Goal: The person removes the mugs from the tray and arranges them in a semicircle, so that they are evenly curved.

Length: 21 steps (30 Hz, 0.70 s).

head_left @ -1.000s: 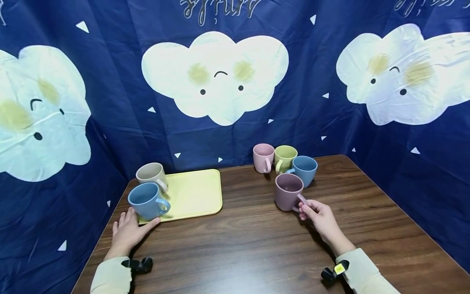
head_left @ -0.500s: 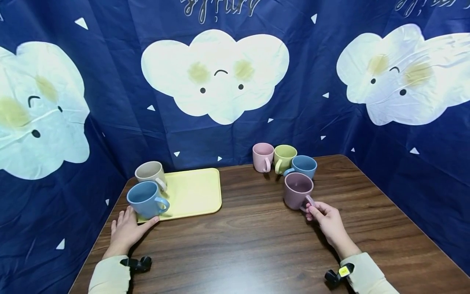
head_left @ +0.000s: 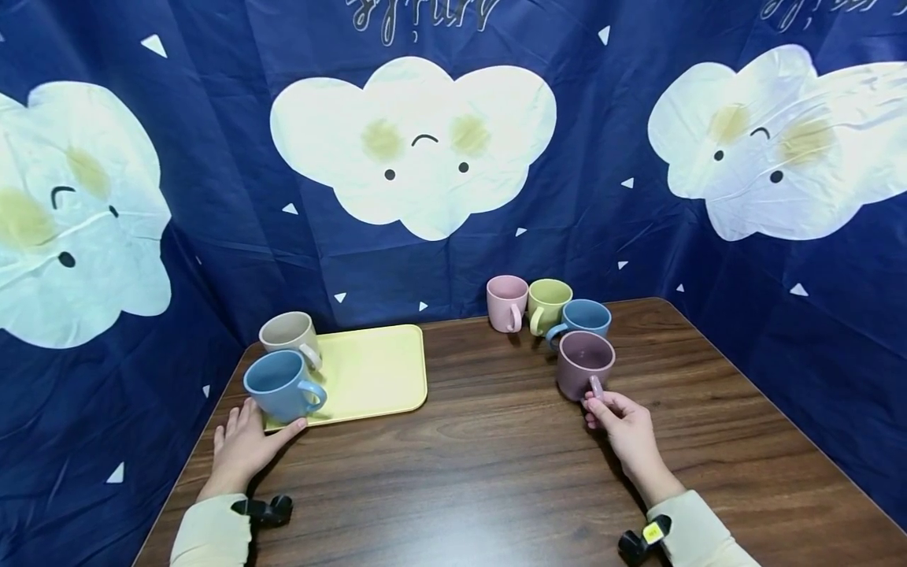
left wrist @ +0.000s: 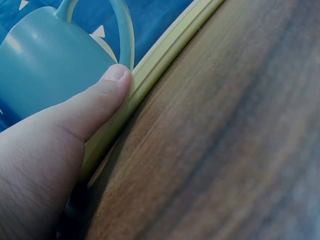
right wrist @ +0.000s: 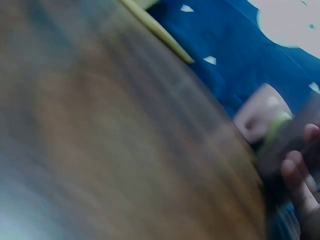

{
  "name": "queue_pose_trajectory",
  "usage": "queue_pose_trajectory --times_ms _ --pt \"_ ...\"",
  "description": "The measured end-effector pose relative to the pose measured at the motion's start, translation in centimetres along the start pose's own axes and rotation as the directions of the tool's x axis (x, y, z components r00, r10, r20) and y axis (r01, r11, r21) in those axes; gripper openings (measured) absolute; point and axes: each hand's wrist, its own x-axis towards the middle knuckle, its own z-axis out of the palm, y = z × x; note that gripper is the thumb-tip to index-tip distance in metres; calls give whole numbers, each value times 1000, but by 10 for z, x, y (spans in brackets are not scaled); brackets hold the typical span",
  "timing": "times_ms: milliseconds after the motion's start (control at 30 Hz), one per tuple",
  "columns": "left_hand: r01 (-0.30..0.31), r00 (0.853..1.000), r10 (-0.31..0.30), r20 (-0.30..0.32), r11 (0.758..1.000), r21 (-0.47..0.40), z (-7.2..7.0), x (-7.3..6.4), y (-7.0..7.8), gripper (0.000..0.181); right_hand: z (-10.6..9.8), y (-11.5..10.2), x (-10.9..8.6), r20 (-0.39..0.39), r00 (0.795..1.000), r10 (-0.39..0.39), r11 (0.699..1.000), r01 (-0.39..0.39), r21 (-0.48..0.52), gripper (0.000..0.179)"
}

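My right hand (head_left: 627,437) pinches the handle of a purple mug (head_left: 584,366), which stands upright just in front of a blue mug at the right. My left hand (head_left: 244,453) lies with spread fingers at the near left corner of a yellow tray (head_left: 375,370). Its thumb (left wrist: 107,95) touches the tray's rim beside a larger-looking blue mug (head_left: 279,386). That mug and a beige mug (head_left: 289,335) behind it stand at the tray's left end. The right wrist view is blurred; the purple mug (right wrist: 280,160) shows partly behind the fingers.
At the back right stand a pink mug (head_left: 507,303), a green mug (head_left: 549,305) and a second blue mug (head_left: 588,316), close together. A wooden table (head_left: 439,488) carries everything. Blue cloth (head_left: 439,272) with printed clouds hangs along its back and sides.
My right hand has moved the purple mug to the right, in front of the back blue mug, and its handle has turned toward me. The left hand stays at the tray corner.
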Motion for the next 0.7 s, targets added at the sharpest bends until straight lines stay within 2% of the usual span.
queue_pose_trajectory --times_ms 67,133,200,267,333,367,433,567,700 --pt "-2 1000 2 -2 1000 -3 -1 -1 1 126 7 1 -4 40 999 -18 1000 19 -7 27" --pt "-2 1000 2 2 1000 -8 -2 -1 2 126 14 4 -6 125 991 -49 999 51 -12 29" --pt "-6 1000 6 -2 1000 -10 -2 -1 2 126 19 7 -7 231 969 -86 996 90 -6 30" --pt "-8 1000 8 -6 1000 -13 -1 -2 1 126 26 10 -5 324 939 -118 992 124 2 33" --pt "-12 1000 12 -12 1000 -12 -1 -1 0 126 33 13 -2 368 921 -131 990 139 5 34" --pt "-13 1000 13 -14 1000 -10 0 -2 -1 126 37 15 0 372 919 -129 990 139 1 33" --pt "-11 1000 11 -17 1000 -9 0 -2 -2 126 45 17 4 350 930 -111 992 124 -15 32" --pt "-3 1000 3 -12 1000 -6 0 -1 -1 126 59 20 14 251 965 -71 995 85 -47 27" --pt "4 1000 -4 4 1000 -2 0 -1 0 127 69 23 24 165 984 -62 996 72 -53 24"
